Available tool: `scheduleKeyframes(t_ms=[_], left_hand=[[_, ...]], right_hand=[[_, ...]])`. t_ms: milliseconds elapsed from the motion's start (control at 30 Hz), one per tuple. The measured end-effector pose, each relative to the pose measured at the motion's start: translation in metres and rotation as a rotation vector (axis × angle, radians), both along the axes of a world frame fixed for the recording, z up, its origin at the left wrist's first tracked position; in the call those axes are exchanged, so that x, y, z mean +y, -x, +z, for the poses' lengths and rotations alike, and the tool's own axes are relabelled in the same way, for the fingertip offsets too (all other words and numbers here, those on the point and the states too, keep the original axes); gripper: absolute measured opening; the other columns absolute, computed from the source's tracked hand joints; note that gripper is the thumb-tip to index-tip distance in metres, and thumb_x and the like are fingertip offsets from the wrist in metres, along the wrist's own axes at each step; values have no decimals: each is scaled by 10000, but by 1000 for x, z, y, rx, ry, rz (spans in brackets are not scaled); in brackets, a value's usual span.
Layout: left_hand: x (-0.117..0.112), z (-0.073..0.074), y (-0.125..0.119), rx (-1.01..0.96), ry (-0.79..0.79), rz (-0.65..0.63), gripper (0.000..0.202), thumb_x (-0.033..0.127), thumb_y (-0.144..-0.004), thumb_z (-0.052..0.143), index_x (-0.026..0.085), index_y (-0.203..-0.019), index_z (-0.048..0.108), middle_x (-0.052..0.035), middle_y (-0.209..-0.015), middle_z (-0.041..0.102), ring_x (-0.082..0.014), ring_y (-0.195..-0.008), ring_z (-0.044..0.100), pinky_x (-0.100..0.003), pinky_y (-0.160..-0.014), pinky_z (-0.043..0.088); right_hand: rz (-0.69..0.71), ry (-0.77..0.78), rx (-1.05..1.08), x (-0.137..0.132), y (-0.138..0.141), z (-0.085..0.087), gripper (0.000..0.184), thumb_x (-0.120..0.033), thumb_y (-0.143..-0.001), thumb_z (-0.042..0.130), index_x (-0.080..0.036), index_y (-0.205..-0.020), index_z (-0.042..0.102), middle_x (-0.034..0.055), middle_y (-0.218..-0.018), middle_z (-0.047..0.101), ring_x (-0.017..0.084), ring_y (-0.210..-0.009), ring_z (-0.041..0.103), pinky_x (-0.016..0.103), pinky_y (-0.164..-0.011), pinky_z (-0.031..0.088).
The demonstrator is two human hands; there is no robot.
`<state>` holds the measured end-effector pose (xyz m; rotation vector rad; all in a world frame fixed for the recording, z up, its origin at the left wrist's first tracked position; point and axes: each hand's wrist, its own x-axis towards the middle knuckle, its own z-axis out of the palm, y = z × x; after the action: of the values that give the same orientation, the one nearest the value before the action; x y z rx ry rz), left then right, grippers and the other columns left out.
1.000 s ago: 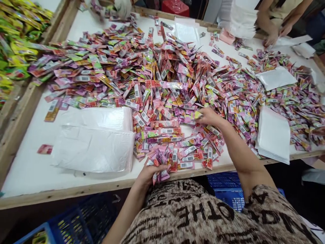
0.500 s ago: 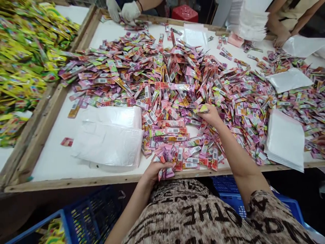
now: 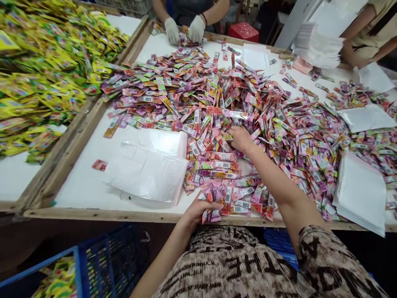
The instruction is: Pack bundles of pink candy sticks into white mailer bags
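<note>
My left hand (image 3: 198, 208) is closed around a bunch of small pink and purple candy packets (image 3: 214, 201) near the table's front edge, thumb across them. Further in, my right hand (image 3: 242, 138) reaches into the pile with curled fingers. A green-and-pink candy packet (image 3: 228, 135) shows at its fingertips; the hand hides much of what it grips. Around both hands spreads a big heap of stick-shaped candy packets (image 3: 186, 89) in pink, purple, red and green. Between my hands, several packets (image 3: 220, 164) lie roughly side by side.
Clear plastic bags (image 3: 149, 174) lie left of my hands, with another stack of bags (image 3: 359, 190) at right. A wooden rim (image 3: 108, 214) borders the table. Yellow packets (image 3: 46, 82) fill the left section. Across the table, a person's gloved hands (image 3: 196, 30) handle packets. Blue crates (image 3: 108, 260) stand below.
My right hand has moved left across the pile, closer to the side-by-side packets. My left hand keeps its bunch. The view has shifted, showing more of the gloved person opposite.
</note>
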<state>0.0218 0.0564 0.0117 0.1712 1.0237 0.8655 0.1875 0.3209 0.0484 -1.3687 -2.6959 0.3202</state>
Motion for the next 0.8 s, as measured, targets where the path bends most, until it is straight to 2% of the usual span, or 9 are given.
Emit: scheduleKeyframes(t_ms=[100,233,300,367,467,533,600,733,800], left_hand=[[2,4,0,-27,-1,-18,687,141,-384,952,145,-1030,718,-77,-846,778,-281,-785,746,-407,-806,596],[2,8,0,-15,9,-17,643,147,-383,951,140,-981,715,-75,-854,780,-260,-774,742,-390,-813,598],[2,9,0,-9,0,-24,648,147,-376,951,142,-979,714,-75,-864,782,-264,-793,745,-393,-825,597],[2,9,0,-8,-20,-38,634,151,-383,951,141,-973,716,-76,-856,782,-273,-802,747,-397,-826,597],[2,7,0,-16,-43,-50,630,148,-397,947,139,-985,721,-79,-843,783,-275,-787,749,-394,-805,601],[2,6,-1,-11,-47,-39,644,133,-391,944,145,-996,723,-72,-844,784,-268,-768,748,-382,-775,605],[2,6,-1,0,-41,-24,624,127,-393,943,149,-978,727,-65,-858,787,-264,-769,748,-374,-765,608],[0,9,-2,-27,-44,-30,604,137,-403,949,141,-966,732,-81,-919,789,-276,-827,754,-387,-800,612],[0,12,-2,-41,-39,-40,592,153,-405,952,136,-953,730,-88,-923,788,-275,-819,754,-387,-794,612]], right_hand=[[-154,-7,329,-9,-15,11,181,-221,-863,544,-162,-936,698,121,-1035,659,241,-998,634,353,-887,487],[-386,33,912,-38,-52,50,209,-446,-899,604,-239,-929,606,79,-1026,680,211,-926,665,374,-804,551],[-517,105,1111,-52,-74,63,245,-502,-873,635,-284,-905,528,21,-851,661,209,-809,679,393,-718,576],[-653,132,1215,-63,-93,63,331,-558,-832,655,-296,-826,452,-33,-675,548,215,-710,666,412,-662,589],[-742,172,1222,-74,-104,49,420,-564,-713,753,-282,-808,457,-54,-647,487,194,-653,628,399,-635,591],[-684,247,1178,-77,-92,39,477,-475,-603,847,-263,-869,513,-47,-705,546,168,-644,604,365,-629,578],[-585,300,1095,-71,-64,35,475,-403,-572,867,-233,-890,558,-20,-768,606,162,-675,608,352,-663,571],[-406,218,850,-31,23,42,253,-346,-716,764,-182,-863,640,42,-856,680,220,-848,664,394,-841,554],[-383,185,690,-6,65,44,177,-276,-761,719,-168,-893,672,66,-894,698,265,-945,677,414,-909,532]])
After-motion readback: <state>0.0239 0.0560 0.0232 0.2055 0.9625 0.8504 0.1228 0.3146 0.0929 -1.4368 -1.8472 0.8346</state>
